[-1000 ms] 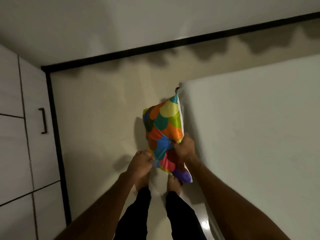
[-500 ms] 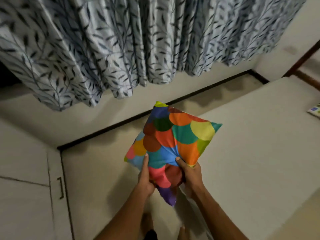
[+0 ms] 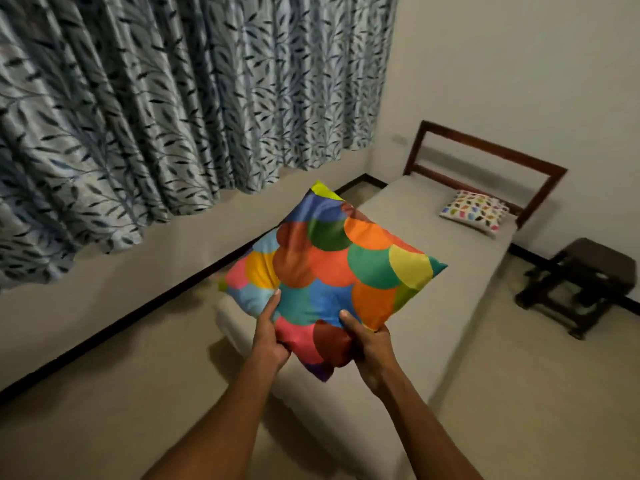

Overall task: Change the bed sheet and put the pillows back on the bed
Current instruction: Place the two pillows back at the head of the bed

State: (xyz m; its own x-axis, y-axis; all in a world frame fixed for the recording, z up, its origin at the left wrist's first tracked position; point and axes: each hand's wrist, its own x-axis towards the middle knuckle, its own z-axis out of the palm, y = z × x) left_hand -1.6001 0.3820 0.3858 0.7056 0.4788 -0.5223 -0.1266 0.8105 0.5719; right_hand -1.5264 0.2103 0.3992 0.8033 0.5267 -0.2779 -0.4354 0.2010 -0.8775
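Left grip [image 3: 272,337] and right grip [image 3: 372,348] both clamp the near corner of our square cushion with multicoloured circles [image 3: 332,268]; we hold it in the air over the foot of the beige bed [image 3: 433,306]. White leaf-print pillow [image 3: 474,211] lies by the brown wooden headboard [image 3: 485,157]. Dark stool [image 3: 585,271] stands right of the bed, grey leaf-patterned curtain [image 3: 173,98] hangs left.

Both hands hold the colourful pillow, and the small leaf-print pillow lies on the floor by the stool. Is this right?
No: the head view shows the leaf-print pillow on the bed, near the headboard. The left hand and right hand do hold the colourful pillow.
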